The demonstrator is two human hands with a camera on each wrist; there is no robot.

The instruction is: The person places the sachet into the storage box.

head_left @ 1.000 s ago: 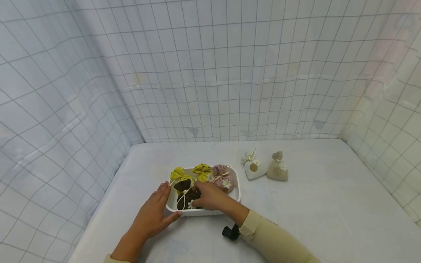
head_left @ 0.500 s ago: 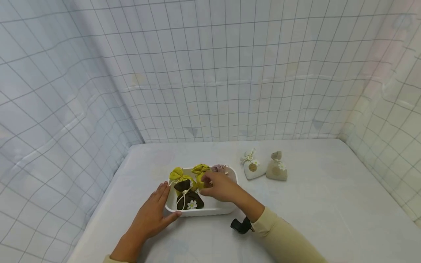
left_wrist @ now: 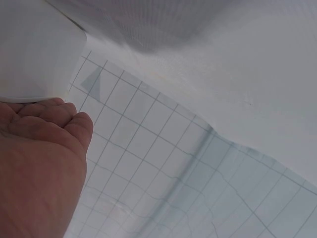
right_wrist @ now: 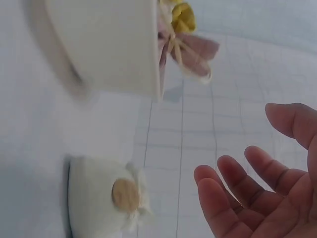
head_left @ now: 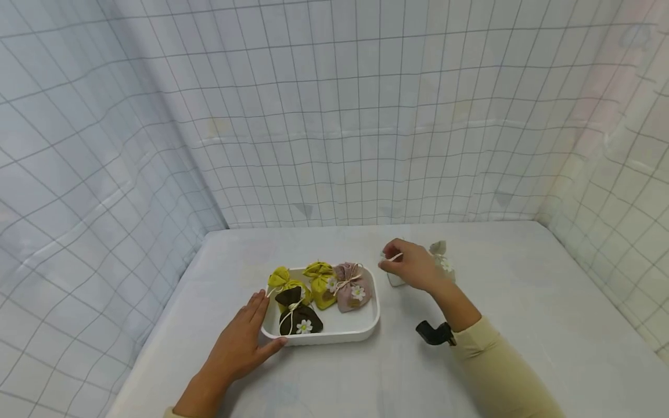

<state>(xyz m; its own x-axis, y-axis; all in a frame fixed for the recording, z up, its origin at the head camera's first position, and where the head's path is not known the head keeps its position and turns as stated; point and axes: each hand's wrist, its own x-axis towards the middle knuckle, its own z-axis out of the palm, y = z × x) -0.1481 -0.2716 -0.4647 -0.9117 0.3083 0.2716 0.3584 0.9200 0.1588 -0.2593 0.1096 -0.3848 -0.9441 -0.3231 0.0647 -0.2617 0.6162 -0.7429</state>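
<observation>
At the left, the left hand (head_left: 240, 339) is resting against a white tray (head_left: 340, 337), its fingers lying nearly straight along the end and its thumb reaching along the near side. The tray is showing smooth, glossy walls, rounded corners and a thin rim. Inside, a yellow bag (head_left: 280, 277) of puckered cloth is leaning at the left end, its lower part hiding behind a dark brown bag (head_left: 305, 318), whose body is bulging below a knotted pale cord and bearing a white flower. Next, a second yellow bag (head_left: 322, 288) is sitting with a crimped top, and a mauve bag (head_left: 346, 297), gathered by a cord bow, is touching or nearly touching it.

Farther right on the cloth-covered counter (head_left: 522, 337), the right hand (head_left: 413, 268) is hovering around the top of a white bag (right_wrist: 94, 198), a pale cord showing between its thumb and fingers. Just beyond, a beige bag (head_left: 439, 248) is standing partly hidden.

The right wrist view is revealing a wide gap between that hand's thumb and its loosely bent, spread fingers, plus the white bag's plump body and round tan patch (right_wrist: 125, 195), which the hand is covering in the head view. The left wrist view is showing the left fingertips meeting the tray's rim.
</observation>
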